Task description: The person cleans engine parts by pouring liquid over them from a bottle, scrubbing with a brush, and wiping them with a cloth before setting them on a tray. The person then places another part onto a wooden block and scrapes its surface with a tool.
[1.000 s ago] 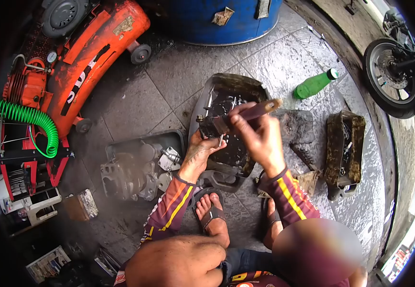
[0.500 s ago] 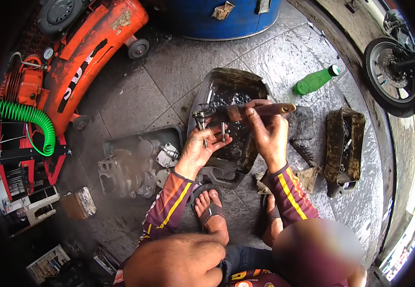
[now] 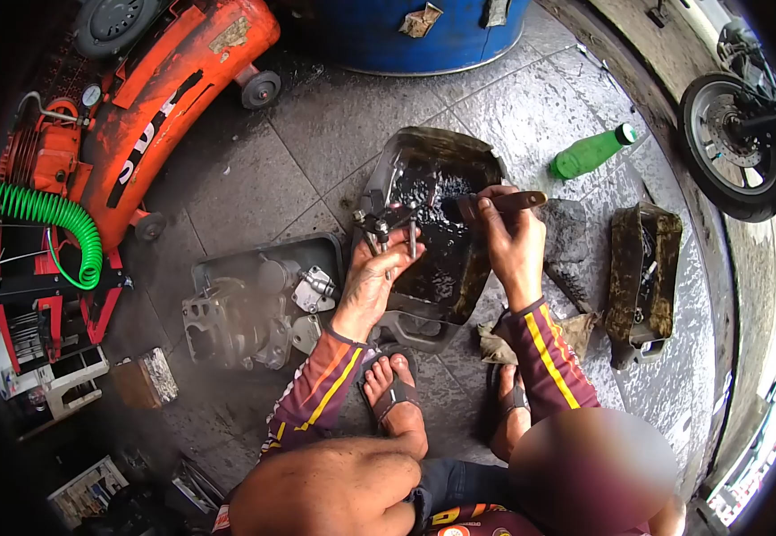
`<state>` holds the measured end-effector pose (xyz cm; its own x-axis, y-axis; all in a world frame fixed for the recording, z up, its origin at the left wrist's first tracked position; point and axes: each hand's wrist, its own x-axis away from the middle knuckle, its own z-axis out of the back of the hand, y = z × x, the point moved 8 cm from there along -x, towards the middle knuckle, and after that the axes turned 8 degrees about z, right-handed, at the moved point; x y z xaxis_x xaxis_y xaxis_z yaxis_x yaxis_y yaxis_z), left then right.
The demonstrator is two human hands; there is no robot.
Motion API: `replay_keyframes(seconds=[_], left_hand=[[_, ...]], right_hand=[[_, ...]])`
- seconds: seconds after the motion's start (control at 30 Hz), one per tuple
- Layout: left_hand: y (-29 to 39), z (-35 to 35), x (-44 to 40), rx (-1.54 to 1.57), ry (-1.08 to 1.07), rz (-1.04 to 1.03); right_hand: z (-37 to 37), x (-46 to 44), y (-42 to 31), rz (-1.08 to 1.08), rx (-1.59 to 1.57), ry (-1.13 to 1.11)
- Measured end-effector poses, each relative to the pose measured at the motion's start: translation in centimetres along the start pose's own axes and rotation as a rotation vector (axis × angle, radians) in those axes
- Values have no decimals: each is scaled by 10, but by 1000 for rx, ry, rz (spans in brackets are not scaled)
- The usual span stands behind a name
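Your right grip (image 3: 515, 243) clamps the brush (image 3: 524, 201), its long axis left-right, bristles left, tips indistinct. Your left grip (image 3: 373, 279) clasps the metal part (image 3: 391, 219).

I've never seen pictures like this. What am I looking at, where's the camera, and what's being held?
There is no robot here: these are a person's own bare hands. One camera, worn on the head, looks forward and down, and the view bends towards its edges.

The left hand holds a small metal part with pins sticking out. The right hand holds a brush by its handle, over an open tub with dark liquid in it.

On the tiled floor, a tray of metal parts sits left of the tub. To its right are a green bottle lying on its side and a narrower, grimy box. A red tank stands at upper left.
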<state>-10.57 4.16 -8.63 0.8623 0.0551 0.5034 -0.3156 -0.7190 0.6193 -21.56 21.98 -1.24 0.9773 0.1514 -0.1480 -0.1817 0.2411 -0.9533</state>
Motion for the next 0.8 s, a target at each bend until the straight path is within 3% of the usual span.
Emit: replay_keyframes(seconds=[0.17,0.3,0.37,0.43,0.53,0.63,0.77,0.8], left_hand=[[13,-22,6,-135,-40,-93],[17,-36,7,-245,-66,-141],[22,-34,7,-308,-81,-267],[29,-28,11,-269,15,-268],[34,-17,17,-187,247,-247],[31,-3,9,-321,196,-83],[18,10,5,-237,147,138],[15,10,3,-240,130,134]], right_hand=[[-32,20,10,-74,33,-288],[-41,22,7,-76,61,-306],[-43,21,11,-66,70,-328],[-45,21,14,-100,73,-342],[-54,22,10,-91,82,-386],[-54,21,8,-79,107,-353],[-53,16,0,0,122,-339],[-56,14,-15,132,134,-376]])
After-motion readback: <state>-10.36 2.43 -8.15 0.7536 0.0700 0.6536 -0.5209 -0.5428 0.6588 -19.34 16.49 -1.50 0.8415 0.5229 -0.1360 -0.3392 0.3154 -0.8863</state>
